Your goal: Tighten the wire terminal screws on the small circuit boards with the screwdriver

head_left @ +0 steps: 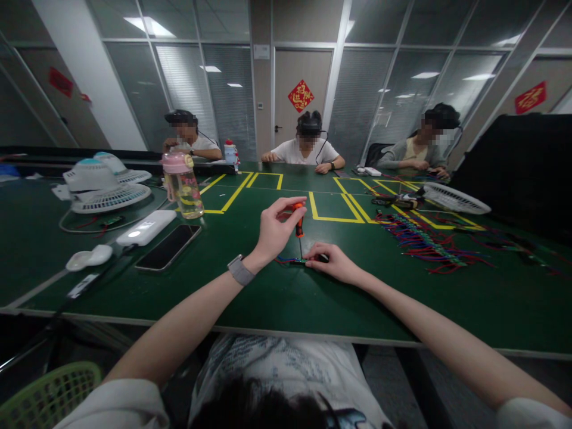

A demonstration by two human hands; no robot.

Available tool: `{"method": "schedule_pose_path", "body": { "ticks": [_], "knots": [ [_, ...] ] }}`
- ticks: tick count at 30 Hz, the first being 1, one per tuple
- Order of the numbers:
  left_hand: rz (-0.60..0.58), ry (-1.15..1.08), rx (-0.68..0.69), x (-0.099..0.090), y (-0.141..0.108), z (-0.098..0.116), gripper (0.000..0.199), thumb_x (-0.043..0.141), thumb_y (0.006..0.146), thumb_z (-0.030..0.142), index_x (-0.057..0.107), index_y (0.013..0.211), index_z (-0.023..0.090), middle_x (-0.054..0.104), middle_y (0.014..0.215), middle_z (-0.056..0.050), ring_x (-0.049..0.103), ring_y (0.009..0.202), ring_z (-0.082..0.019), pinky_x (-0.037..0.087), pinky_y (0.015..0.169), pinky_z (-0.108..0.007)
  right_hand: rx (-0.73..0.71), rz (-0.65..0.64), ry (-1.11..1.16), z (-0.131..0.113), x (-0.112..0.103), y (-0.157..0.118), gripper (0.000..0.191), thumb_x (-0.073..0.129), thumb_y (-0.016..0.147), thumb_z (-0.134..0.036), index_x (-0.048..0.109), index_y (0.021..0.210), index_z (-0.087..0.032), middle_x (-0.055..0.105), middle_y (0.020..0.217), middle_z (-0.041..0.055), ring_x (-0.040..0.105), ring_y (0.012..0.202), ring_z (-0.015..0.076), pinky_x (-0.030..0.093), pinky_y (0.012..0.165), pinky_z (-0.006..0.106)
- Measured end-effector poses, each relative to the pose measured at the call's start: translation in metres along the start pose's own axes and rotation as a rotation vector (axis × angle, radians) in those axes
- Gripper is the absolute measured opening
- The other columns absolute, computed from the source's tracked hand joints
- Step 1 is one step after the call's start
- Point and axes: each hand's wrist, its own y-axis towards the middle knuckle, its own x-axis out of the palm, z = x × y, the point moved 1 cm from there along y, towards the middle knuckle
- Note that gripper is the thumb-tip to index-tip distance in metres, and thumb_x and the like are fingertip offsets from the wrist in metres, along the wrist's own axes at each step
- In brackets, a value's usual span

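An orange and black screwdriver stands upright near the middle of the table, its handle pinched by the fingers of my left hand. The thin shaft points down onto a small green circuit board with coloured wires at its left end. My right hand lies low on the table, its fingertips closed on the right end of that board. A dark part shows under its fingers, too small to make out. A grey watch band is on my left wrist.
Left of my hands are a phone, a white power strip, a pink-lidded bottle and white fans. Wired circuit boards and a fan cover lie right. Three people sit across the green table.
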Motion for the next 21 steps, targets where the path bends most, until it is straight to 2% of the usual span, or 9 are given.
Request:
{"method": "schedule_pose_path", "body": {
  "ticks": [3, 5, 7, 9, 13, 16, 19, 21],
  "knots": [
    [0.025, 0.074, 0.058, -0.0026, 0.0011, -0.0011, 0.015, 0.065, 0.081, 0.027, 0.072, 0.094, 0.022, 0.062, 0.096, -0.004, 0.062, 0.084, -0.012, 0.052, 0.071, -0.023, -0.001, 0.0, -0.001, 0.0003, -0.0001, 0.0002, 0.023, 0.067, 0.08, -0.037, 0.073, 0.089, -0.017, 0.062, 0.082, 0.0047, 0.058, 0.073, 0.0157, 0.047, 0.071, 0.03],
    [0.023, 0.082, 0.069, -0.0035, 0.0019, -0.0014, 0.017, 0.059, 0.086, 0.027, 0.072, 0.095, 0.023, 0.062, 0.101, -0.005, 0.061, 0.09, -0.013, 0.052, 0.075, -0.023, 0.001, -0.006, 0.0, -0.0002, -0.0003, 0.0001, 0.023, 0.067, 0.08, -0.038, 0.073, 0.089, -0.017, 0.062, 0.082, 0.0048, 0.058, 0.074, 0.016, 0.047, 0.071, 0.031],
    [-0.012, 0.039, 0.056, -0.0029, 0.002, -0.0009, 0.022, 0.052, 0.089, 0.024, 0.071, 0.1, 0.023, 0.063, 0.109, -0.006, 0.061, 0.099, -0.015, 0.052, 0.081, -0.026, 0.001, -0.013, 0.002, -0.001, -0.0007, 0.0, 0.024, 0.067, 0.08, -0.038, 0.073, 0.09, -0.017, 0.063, 0.082, 0.0048, 0.058, 0.074, 0.0162, 0.047, 0.072, 0.031],
    [-0.057, -0.049, 0.014, -0.0011, 0.0013, -0.0004, 0.026, 0.048, 0.091, 0.023, 0.068, 0.108, 0.022, 0.065, 0.114, -0.007, 0.063, 0.101, -0.016, 0.053, 0.083, -0.029, -0.001, -0.014, 0.0, -0.0016, -0.001, -0.0001, 0.024, 0.067, 0.08, -0.038, 0.073, 0.09, -0.017, 0.062, 0.082, 0.0049, 0.058, 0.074, 0.0162, 0.047, 0.072, 0.031],
    [-0.037, -0.097, -0.039, 0.0011, -0.0008, -0.0009, 0.025, 0.056, 0.088, 0.025, 0.066, 0.109, 0.018, 0.069, 0.107, -0.009, 0.067, 0.09, -0.016, 0.055, 0.08, -0.03, -0.006, -0.008, -0.015, -0.0008, -0.0005, 0.0, 0.022, 0.067, 0.081, -0.036, 0.073, 0.089, -0.016, 0.062, 0.081, 0.0049, 0.058, 0.074, 0.016, 0.047, 0.072, 0.031],
    [-0.001, 0.001, 0.017, -0.0001, -0.0008, -0.0032, 0.02, 0.065, 0.082, 0.027, 0.069, 0.099, 0.019, 0.067, 0.098, -0.006, 0.064, 0.087, -0.014, 0.054, 0.075, -0.026, -0.003, -0.005, -0.016, 0.0005, 0.0003, 0.0003, 0.022, 0.067, 0.08, -0.036, 0.073, 0.089, -0.017, 0.062, 0.079, 0.0044, 0.057, 0.073, 0.0155, 0.047, 0.07, 0.03],
    [0.038, 0.099, 0.081, -0.0022, 0.0004, -0.0049, 0.016, 0.071, 0.077, 0.029, 0.072, 0.091, 0.023, 0.058, 0.095, -0.003, 0.059, 0.082, -0.012, 0.051, 0.071, -0.023, 0.0, 0.004, -0.015, 0.0008, 0.0006, 0.0003, 0.023, 0.067, 0.08, -0.037, 0.073, 0.088, -0.017, 0.062, 0.079, 0.0043, 0.057, 0.072, 0.0154, 0.047, 0.07, 0.03],
    [0.051, 0.129, 0.082, -0.0031, 0.0013, -0.0048, 0.013, 0.066, 0.081, 0.028, 0.073, 0.091, 0.024, 0.055, 0.096, -0.003, 0.057, 0.084, -0.012, 0.05, 0.073, -0.023, 0.003, 0.002, -0.011, 0.0003, 0.0003, 0.0003, 0.023, 0.067, 0.08, -0.037, 0.073, 0.088, -0.017, 0.062, 0.079, 0.0043, 0.057, 0.072, 0.0153, 0.047, 0.07, 0.03]
  ]
}}
